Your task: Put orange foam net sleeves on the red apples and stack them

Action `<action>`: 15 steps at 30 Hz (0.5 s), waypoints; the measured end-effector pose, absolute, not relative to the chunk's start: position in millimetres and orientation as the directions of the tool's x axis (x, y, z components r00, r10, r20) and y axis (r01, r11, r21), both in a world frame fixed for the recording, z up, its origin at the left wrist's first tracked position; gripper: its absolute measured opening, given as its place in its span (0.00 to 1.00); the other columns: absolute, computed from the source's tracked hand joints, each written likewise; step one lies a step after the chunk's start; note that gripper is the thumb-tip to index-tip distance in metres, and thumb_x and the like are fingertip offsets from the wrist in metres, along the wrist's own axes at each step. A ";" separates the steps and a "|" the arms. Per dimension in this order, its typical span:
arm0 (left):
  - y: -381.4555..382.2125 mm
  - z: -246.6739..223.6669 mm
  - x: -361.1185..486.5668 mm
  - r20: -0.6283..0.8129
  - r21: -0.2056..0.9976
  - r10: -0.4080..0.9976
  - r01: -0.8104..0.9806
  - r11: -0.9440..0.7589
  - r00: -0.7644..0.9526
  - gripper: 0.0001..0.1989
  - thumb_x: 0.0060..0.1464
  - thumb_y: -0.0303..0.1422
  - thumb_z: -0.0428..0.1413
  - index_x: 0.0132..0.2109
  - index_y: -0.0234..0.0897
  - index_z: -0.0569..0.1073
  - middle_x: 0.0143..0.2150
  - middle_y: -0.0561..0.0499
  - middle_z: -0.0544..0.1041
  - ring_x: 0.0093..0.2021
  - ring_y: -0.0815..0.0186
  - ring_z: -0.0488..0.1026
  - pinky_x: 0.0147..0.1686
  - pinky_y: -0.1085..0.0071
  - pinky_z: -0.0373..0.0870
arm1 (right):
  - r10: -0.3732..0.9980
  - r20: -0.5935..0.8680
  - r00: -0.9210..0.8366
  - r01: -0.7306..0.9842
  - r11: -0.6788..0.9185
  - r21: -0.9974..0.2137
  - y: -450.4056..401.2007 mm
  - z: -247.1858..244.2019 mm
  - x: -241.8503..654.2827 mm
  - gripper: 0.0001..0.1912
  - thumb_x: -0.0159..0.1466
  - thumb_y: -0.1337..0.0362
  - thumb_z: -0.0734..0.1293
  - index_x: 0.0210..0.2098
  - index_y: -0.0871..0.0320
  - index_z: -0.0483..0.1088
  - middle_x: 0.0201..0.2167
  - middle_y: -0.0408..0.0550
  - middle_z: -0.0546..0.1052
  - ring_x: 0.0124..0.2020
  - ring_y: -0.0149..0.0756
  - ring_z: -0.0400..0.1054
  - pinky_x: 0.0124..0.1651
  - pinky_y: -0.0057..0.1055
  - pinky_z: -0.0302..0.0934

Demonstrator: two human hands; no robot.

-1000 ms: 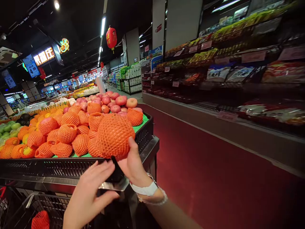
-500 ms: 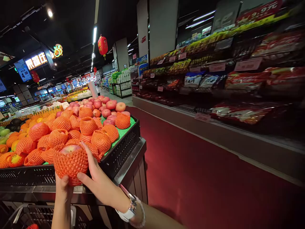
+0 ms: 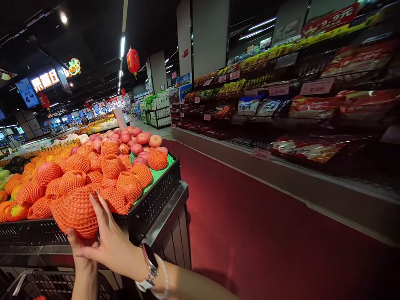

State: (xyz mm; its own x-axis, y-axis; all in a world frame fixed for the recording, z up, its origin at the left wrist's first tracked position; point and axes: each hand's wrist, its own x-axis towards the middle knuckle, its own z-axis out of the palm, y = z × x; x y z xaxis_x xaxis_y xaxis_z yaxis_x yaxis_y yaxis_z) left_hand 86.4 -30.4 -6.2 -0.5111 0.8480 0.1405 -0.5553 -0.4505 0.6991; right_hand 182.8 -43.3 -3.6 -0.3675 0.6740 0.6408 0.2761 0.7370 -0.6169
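1. Floor (image 3: 250, 237): dark red, R of the counter, running alongside it.
2. Shelf unit (image 3: 215, 139): across the aisle, R of the counter; several tiers w/ bagged goods (image 3: 315, 107) & pink price tags (image 3: 279, 89).
3. Counter (image 3: 176, 241): panelled side, metal edge; the landmark for all else.
4. Black tray (image 3: 161, 193): on top of the counter, slotted walls, green mat (image 3: 158, 175) showing nr its R edge.
5. Fruit pile (image 3: 83, 162): in the tray on the counter, mostly orange foam nets; bare red apples (image 3: 125, 137) twd the counter's far end, green fruit (image 3: 3, 175) at its L.
6. Cart (image 3: 53, 285): dark wire, just below the counter's near edge; only pt in view, w/ a bit of sth orange-red at the bottom edge, too cropped to ID.
7. Red lantern (image 3: 133, 61): hung high, beyond the counter.
8. Price screen (image 3: 27, 92): blue, reads 4.98, up high, L of & beyond the counter.
9. L hand (image 3: 78, 252): at the counter's near side, palm up under the fruit, thumb up its near face.
10. R hand (image 3: 108, 235): same side of the counter, wrapped on the fruit's R side, fingers up along it; thumb crosses low over the L hand. Both hands holding the one fruit.
11. Fruit (image 3: 76, 212): in orange net, tilted, held up at the counter's near edge, blocking pt of the tray wall.
12. Watch (image 3: 150, 256) & clear bead bracelet (image 3: 165, 273): on the R wrist, near the counter's R corner.
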 end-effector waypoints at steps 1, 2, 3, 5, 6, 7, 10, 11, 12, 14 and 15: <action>-32.3 -8.3 90.4 0.127 0.708 0.853 -0.555 -0.436 -0.507 0.49 0.27 0.64 0.61 0.58 0.53 0.68 0.65 0.56 0.62 0.69 0.54 0.49 0.63 0.67 0.59 | 0.679 0.652 -0.338 0.269 0.733 -0.625 -38.6 -6.3 179.5 0.66 0.46 0.53 0.78 0.69 0.55 0.33 0.71 0.62 0.37 0.72 0.52 0.29 0.70 0.53 0.41; -34.2 -9.9 93.4 0.122 0.717 0.860 -0.555 -0.421 -0.496 0.48 0.30 0.66 0.59 0.59 0.52 0.67 0.65 0.55 0.63 0.69 0.54 0.49 0.63 0.66 0.59 | 0.679 0.668 -0.305 0.258 0.734 -0.629 -33.7 -8.6 177.5 0.69 0.42 0.53 0.80 0.69 0.54 0.34 0.70 0.63 0.37 0.71 0.54 0.29 0.70 0.54 0.41; -36.1 -10.9 95.3 0.124 0.727 0.877 -0.559 -0.399 -0.464 0.49 0.32 0.68 0.56 0.60 0.51 0.66 0.65 0.53 0.63 0.69 0.53 0.50 0.63 0.63 0.59 | 0.674 0.687 -0.271 0.239 0.738 -0.631 -28.7 -10.0 177.0 0.70 0.39 0.54 0.81 0.69 0.53 0.35 0.70 0.63 0.39 0.71 0.54 0.31 0.70 0.55 0.41; -39.1 -11.0 95.3 0.141 0.741 0.924 -0.580 -0.337 -0.357 0.51 0.34 0.71 0.49 0.62 0.48 0.64 0.66 0.49 0.62 0.68 0.50 0.50 0.64 0.58 0.58 | 0.658 0.728 -0.194 0.166 0.753 -0.637 -18.1 -9.1 180.3 0.68 0.40 0.57 0.81 0.68 0.51 0.36 0.69 0.61 0.47 0.70 0.52 0.40 0.69 0.53 0.44; -39.9 -10.4 93.5 0.155 0.754 0.944 -0.583 -0.304 -0.291 0.52 0.34 0.72 0.47 0.62 0.48 0.64 0.66 0.49 0.61 0.68 0.50 0.51 0.64 0.57 0.57 | 0.652 0.743 -0.148 0.118 0.758 -0.641 -12.3 -6.3 183.5 0.66 0.41 0.59 0.81 0.68 0.50 0.37 0.67 0.59 0.51 0.69 0.50 0.46 0.69 0.51 0.47; -40.1 -9.5 90.6 0.175 0.772 0.957 -0.571 -0.279 -0.230 0.52 0.34 0.73 0.45 0.63 0.50 0.63 0.67 0.49 0.60 0.69 0.51 0.50 0.65 0.57 0.54 | 0.648 0.754 -0.108 0.072 0.761 -0.645 -5.9 -1.7 187.2 0.64 0.43 0.60 0.80 0.67 0.49 0.37 0.66 0.58 0.55 0.67 0.48 0.51 0.68 0.49 0.50; -36.2 -4.6 75.6 0.268 0.839 0.958 -0.464 -0.286 -0.105 0.49 0.37 0.72 0.45 0.63 0.54 0.62 0.67 0.53 0.59 0.69 0.57 0.49 0.67 0.59 0.48 | 0.618 0.785 -0.038 0.078 0.785 -0.615 17.9 19.6 197.3 0.57 0.48 0.62 0.78 0.66 0.48 0.42 0.63 0.54 0.60 0.63 0.44 0.58 0.65 0.45 0.56; -34.3 -2.2 68.5 0.298 0.848 0.950 -0.432 -0.306 -0.089 0.47 0.39 0.71 0.45 0.64 0.55 0.60 0.67 0.52 0.59 0.69 0.57 0.50 0.67 0.58 0.48 | 0.604 0.797 -0.027 0.147 0.791 -0.594 27.6 27.3 199.3 0.54 0.49 0.62 0.77 0.66 0.49 0.44 0.62 0.53 0.60 0.63 0.44 0.59 0.64 0.44 0.56; -32.8 0.5 60.5 0.325 0.848 0.941 -0.410 -0.336 -0.099 0.45 0.42 0.69 0.45 0.64 0.55 0.59 0.67 0.51 0.60 0.68 0.57 0.52 0.67 0.56 0.47 | 0.594 0.804 -0.022 0.242 0.784 -0.572 37.8 34.2 200.1 0.52 0.50 0.62 0.76 0.65 0.50 0.45 0.62 0.54 0.60 0.62 0.44 0.59 0.64 0.44 0.57; -32.5 6.6 42.2 0.365 0.830 0.909 -0.371 -0.417 -0.203 0.40 0.48 0.64 0.47 0.65 0.54 0.58 0.65 0.48 0.63 0.67 0.55 0.56 0.66 0.49 0.47 | 0.597 0.801 -0.054 0.489 0.715 -0.500 58.6 43.2 198.6 0.48 0.53 0.61 0.74 0.66 0.54 0.47 0.60 0.57 0.61 0.59 0.46 0.62 0.60 0.43 0.61; -34.3 10.1 32.3 0.384 0.817 0.881 -0.343 -0.464 -0.276 0.37 0.51 0.61 0.49 0.65 0.53 0.59 0.64 0.47 0.64 0.66 0.54 0.57 0.66 0.46 0.46 | 0.606 0.790 -0.091 0.603 0.665 -0.441 68.1 45.0 196.5 0.46 0.54 0.62 0.73 0.66 0.56 0.48 0.59 0.59 0.61 0.57 0.47 0.63 0.58 0.43 0.62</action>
